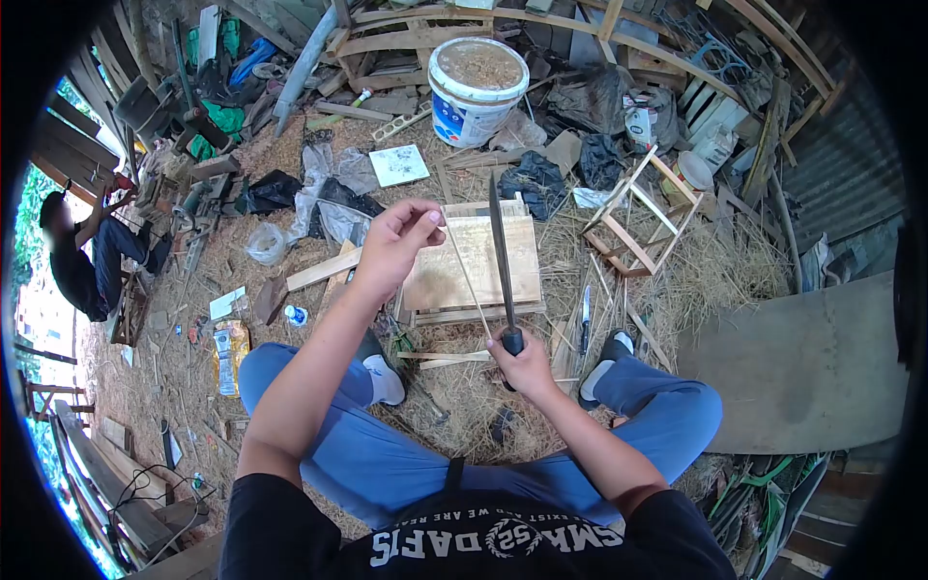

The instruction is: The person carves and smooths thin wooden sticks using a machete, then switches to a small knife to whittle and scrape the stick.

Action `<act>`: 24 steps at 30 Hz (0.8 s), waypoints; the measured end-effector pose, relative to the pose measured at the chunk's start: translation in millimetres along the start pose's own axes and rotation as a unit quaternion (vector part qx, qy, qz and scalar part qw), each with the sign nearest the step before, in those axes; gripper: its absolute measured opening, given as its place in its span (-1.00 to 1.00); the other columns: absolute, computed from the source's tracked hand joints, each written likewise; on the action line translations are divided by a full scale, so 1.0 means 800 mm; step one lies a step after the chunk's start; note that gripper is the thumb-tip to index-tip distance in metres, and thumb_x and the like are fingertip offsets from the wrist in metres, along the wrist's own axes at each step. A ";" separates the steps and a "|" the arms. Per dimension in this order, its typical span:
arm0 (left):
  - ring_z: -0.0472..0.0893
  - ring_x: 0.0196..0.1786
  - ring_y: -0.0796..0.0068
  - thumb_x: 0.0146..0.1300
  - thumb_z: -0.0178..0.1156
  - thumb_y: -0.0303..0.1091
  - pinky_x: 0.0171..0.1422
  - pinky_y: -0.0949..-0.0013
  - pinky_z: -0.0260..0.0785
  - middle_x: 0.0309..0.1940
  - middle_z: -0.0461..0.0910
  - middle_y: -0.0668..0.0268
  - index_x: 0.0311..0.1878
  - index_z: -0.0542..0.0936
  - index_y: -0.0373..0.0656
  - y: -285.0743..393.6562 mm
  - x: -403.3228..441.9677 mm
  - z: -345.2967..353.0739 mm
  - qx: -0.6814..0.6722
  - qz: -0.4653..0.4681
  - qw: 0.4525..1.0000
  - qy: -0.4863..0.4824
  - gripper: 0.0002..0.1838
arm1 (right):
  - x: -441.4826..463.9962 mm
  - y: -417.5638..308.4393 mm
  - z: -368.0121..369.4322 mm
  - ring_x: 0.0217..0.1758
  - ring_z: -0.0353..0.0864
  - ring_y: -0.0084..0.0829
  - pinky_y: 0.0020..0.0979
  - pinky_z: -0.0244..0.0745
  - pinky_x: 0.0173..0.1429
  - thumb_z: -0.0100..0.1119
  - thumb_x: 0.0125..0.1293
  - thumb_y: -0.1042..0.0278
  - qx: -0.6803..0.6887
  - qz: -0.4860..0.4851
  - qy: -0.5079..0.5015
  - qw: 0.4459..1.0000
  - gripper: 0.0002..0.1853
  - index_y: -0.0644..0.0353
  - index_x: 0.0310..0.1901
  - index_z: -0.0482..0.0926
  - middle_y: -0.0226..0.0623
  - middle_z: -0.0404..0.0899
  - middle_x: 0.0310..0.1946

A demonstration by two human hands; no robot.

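Observation:
My left hand is raised, its thumb and fingers pinching the upper end of a thin pale strip, probably wood or bamboo. The strip slants down to my right hand, where its lower end meets the thumb. Wrapped in that right hand is the black handle of a long knife, its dark blade pointing up and away from me. Strip and blade stand apart at the top and come close together near the handle. Beneath them is a low wooden bench with a flat plank top.
A second knife lies on the straw-strewn ground by my right foot. Beyond the bench stand a white bucket and, to the right, a small wooden frame. A large board lies at right. Another person sits at far left.

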State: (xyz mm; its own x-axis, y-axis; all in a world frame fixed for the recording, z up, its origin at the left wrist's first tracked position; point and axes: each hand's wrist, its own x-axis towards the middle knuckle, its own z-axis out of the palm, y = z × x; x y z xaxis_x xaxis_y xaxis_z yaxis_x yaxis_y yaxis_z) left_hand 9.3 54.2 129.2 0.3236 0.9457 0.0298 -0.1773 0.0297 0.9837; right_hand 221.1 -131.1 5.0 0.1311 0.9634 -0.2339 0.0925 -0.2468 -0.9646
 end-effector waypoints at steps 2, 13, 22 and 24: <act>0.69 -0.10 0.59 0.58 0.27 -0.33 0.12 0.40 0.62 -0.12 0.69 0.36 0.09 0.66 -0.26 0.001 -0.001 -0.004 0.019 0.001 1.000 -0.006 -0.80 | -0.001 -0.006 0.001 -0.41 0.46 -0.62 -0.45 0.44 -0.24 0.47 0.40 0.30 -0.010 0.006 -0.003 1.000 -0.82 0.19 -0.19 0.67 -0.52 0.54 -0.49; 0.65 -0.15 0.63 0.55 0.30 -0.37 0.05 0.46 0.54 -0.23 0.66 0.41 0.00 0.64 -0.25 0.006 -0.007 0.002 0.087 0.134 0.985 0.065 -0.85 | 0.011 -0.049 -0.004 -0.36 0.48 -0.63 -0.43 0.50 -0.20 0.47 0.39 0.17 -0.039 -0.034 0.081 0.995 -0.45 0.34 0.28 0.61 -0.44 0.58 -0.38; 0.68 -0.19 0.37 0.43 0.35 -0.48 -0.02 0.34 0.51 -0.30 0.67 0.19 -0.15 0.67 -0.33 0.002 -0.008 0.053 0.320 0.237 0.916 0.057 -0.90 | 0.004 -0.131 -0.026 -0.65 0.35 -0.64 -0.50 0.29 -0.55 0.02 0.71 0.06 0.151 0.010 -0.045 0.987 -0.64 0.19 0.21 0.57 -0.47 0.42 -0.55; 0.68 -0.21 0.33 0.41 0.35 -0.49 -0.05 0.33 0.50 -0.31 0.66 0.17 -0.16 0.66 -0.33 -0.001 -0.006 0.063 0.332 0.238 0.912 0.041 -0.90 | 0.003 -0.138 -0.027 -0.65 0.35 -0.64 -0.50 0.29 -0.55 0.02 0.71 0.04 0.160 0.019 -0.052 0.986 -0.62 0.19 0.19 0.57 -0.47 0.42 -0.56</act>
State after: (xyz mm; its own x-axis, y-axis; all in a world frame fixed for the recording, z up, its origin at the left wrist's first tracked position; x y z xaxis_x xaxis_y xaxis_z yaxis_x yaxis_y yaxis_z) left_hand 55.0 33.2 137.1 0.2822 0.8222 0.4942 0.3310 -0.5670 0.7543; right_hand 232.8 -103.4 113.6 0.0241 0.9639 -0.2650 -0.2279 -0.2528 -0.9403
